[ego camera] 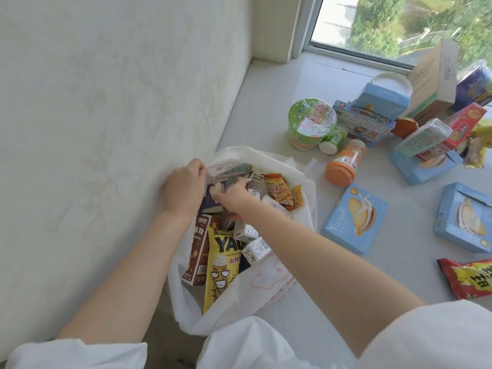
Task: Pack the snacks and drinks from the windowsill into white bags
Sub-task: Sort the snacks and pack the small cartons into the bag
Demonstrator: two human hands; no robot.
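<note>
Both hands work inside the white bag (282, 278), which lies open on the windowsill (292, 81) against the wall. The left hand (183, 187) curls its grip round a pale carton (229, 169); the right hand (234, 201) pinches a packet beside it. Right of the bag lie an orange bottle (344, 163), a noodle cup (311, 123) and blue boxes (355, 218).

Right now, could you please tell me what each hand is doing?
Left hand: grips a pale packet over the white bag.
Right hand: inside the bag among the snacks; its grip cannot be told.
</note>
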